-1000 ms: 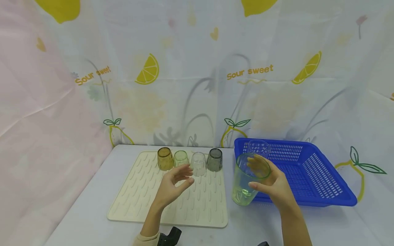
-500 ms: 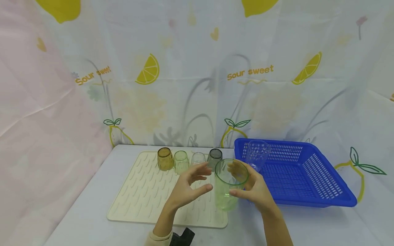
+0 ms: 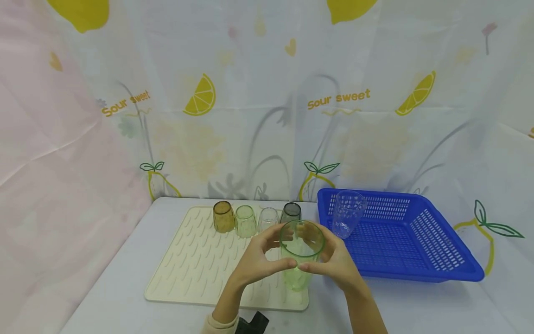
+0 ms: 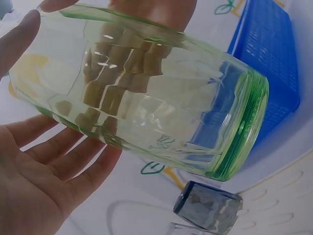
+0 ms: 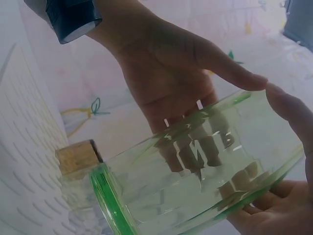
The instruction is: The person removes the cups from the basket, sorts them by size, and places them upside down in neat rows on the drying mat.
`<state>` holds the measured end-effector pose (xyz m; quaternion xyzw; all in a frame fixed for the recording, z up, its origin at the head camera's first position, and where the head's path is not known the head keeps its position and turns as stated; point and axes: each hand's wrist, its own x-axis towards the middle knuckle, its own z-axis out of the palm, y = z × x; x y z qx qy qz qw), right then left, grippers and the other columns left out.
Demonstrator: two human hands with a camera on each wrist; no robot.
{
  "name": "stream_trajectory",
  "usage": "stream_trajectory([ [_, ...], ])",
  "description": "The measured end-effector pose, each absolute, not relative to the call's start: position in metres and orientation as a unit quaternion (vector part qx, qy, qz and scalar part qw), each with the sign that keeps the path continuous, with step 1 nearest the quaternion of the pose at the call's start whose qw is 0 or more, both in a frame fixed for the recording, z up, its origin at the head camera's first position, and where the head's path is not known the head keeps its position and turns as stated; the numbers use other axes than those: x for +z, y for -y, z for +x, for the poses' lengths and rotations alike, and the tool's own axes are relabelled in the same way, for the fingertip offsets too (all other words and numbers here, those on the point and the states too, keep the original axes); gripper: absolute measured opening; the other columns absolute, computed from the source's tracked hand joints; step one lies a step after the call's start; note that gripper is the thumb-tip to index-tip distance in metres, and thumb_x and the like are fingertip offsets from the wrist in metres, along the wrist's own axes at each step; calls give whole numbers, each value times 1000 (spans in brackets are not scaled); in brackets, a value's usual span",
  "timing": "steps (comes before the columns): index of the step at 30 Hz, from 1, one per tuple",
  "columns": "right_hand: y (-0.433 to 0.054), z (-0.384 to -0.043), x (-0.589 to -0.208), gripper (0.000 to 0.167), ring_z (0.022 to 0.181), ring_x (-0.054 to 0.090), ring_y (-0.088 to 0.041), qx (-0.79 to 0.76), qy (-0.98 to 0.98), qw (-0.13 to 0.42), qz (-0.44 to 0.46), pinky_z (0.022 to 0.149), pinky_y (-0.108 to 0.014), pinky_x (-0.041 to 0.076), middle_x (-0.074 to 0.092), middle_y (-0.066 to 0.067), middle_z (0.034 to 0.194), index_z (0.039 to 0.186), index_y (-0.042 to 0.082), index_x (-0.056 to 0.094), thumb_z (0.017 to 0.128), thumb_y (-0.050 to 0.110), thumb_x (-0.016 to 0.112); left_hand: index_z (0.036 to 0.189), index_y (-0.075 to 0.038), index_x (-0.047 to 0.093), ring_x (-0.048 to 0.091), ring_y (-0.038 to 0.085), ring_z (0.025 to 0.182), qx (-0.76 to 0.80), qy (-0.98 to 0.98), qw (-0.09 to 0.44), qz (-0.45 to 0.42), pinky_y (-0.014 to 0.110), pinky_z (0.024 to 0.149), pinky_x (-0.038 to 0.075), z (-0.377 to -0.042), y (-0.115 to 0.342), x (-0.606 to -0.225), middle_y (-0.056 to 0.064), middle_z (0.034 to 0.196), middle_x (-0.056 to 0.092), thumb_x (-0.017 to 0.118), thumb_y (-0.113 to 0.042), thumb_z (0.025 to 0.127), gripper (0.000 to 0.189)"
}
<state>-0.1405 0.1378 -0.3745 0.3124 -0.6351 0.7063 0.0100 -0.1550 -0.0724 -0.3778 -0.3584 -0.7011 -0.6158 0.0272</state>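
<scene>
A tall pale-green drinking glass (image 3: 297, 277) stands upright between both hands, over the right front part of the cream mat (image 3: 196, 273). My left hand (image 3: 255, 260) holds its left side, fingers behind and thumb in front near the rim. From the other side my right hand (image 3: 340, 263) grips it, the two thumb tips almost meeting. In the left wrist view the right fingers show through the green glass (image 4: 186, 103). Along the mat's back edge stand small tumblers: amber (image 3: 224, 216), light green (image 3: 245, 221), clear (image 3: 268, 218) and smoky grey (image 3: 291, 211).
A blue perforated basket (image 3: 417, 273) sits on the table at the right, with a tall clear glass (image 3: 348, 208) leaning at its left end. Behind the white table (image 3: 125, 260) hangs a lemon-print cloth (image 3: 258, 139).
The right hand has carried the green glass leftward from beside the basket to over the mat. The left hand has moved right and closed around the glass.
</scene>
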Motion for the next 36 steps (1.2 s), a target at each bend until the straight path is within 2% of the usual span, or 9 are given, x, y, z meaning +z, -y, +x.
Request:
stream_trajectory([
  [6, -136, -146, -380, 79, 127, 47, -19, 703, 627, 7, 335, 107, -26, 38, 49, -20, 135, 138, -9, 35, 72, -3, 77, 136, -7, 47, 56, 28, 115, -620, 698, 15, -358, 39, 94, 50, -154, 73, -376, 10, 125, 60, 78, -24, 78, 68],
  [15, -131, -153, -389, 84, 134, 38, -18, 715, 597, -26, 363, 110, -27, 34, 39, -16, 145, 144, -7, 26, 76, 0, 74, 135, -1, 44, 52, 35, 117, -650, 665, -5, -368, 42, 96, 49, -158, 73, -382, 19, 126, 56, 79, -25, 77, 72],
  [19, -131, -155, -394, 86, 138, 30, -15, 715, 582, -37, 386, 112, -25, 29, 26, -21, 151, 146, -8, 17, 80, 3, 72, 136, 3, 39, 52, 40, 115, -663, 649, -13, -373, 39, 96, 49, -159, 72, -385, 23, 125, 54, 78, -22, 78, 75],
  [21, -131, -155, -396, 88, 139, 28, -14, 714, 579, -41, 391, 112, -25, 28, 24, -21, 152, 146, -8, 14, 81, 5, 72, 136, 3, 39, 52, 41, 114, -662, 653, -12, -367, 37, 95, 49, -158, 72, -387, 22, 125, 54, 79, -20, 76, 75],
  [26, -132, -154, -403, 92, 137, 33, -12, 706, 597, -59, 375, 111, -25, 31, 34, -15, 149, 147, -6, 16, 79, 10, 76, 133, -1, 42, 54, 33, 111, -635, 686, 16, -355, 34, 93, 50, -156, 72, -389, 15, 123, 57, 80, -14, 72, 73],
  [27, -131, -153, -405, 90, 137, 34, -18, 702, 604, -60, 373, 111, -27, 32, 34, -17, 148, 147, -5, 18, 79, 9, 76, 133, -1, 43, 55, 32, 110, -627, 693, 24, -354, 33, 92, 50, -156, 72, -389, 14, 122, 58, 80, -14, 71, 74],
  [31, -126, -150, -416, 84, 133, 39, -26, 692, 620, -72, 362, 109, -29, 37, 32, -29, 144, 144, -6, 24, 79, 5, 75, 132, -1, 44, 57, 30, 107, -607, 709, 52, -355, 36, 91, 50, -156, 72, -386, 13, 118, 61, 81, -14, 68, 74],
  [33, -122, -149, -424, 81, 130, 43, -25, 691, 626, -79, 353, 107, -28, 38, 35, -33, 141, 142, -8, 25, 78, 2, 74, 131, 1, 44, 58, 32, 105, -604, 707, 65, -362, 39, 90, 51, -157, 71, -383, 15, 115, 62, 81, -13, 68, 74],
  [36, -116, -147, -435, 81, 123, 50, -14, 694, 630, -100, 334, 104, -24, 41, 41, -33, 135, 139, -14, 25, 77, 1, 75, 131, 2, 43, 58, 35, 104, -607, 698, 76, -372, 41, 90, 52, -159, 69, -379, 20, 112, 62, 81, -10, 67, 75],
])
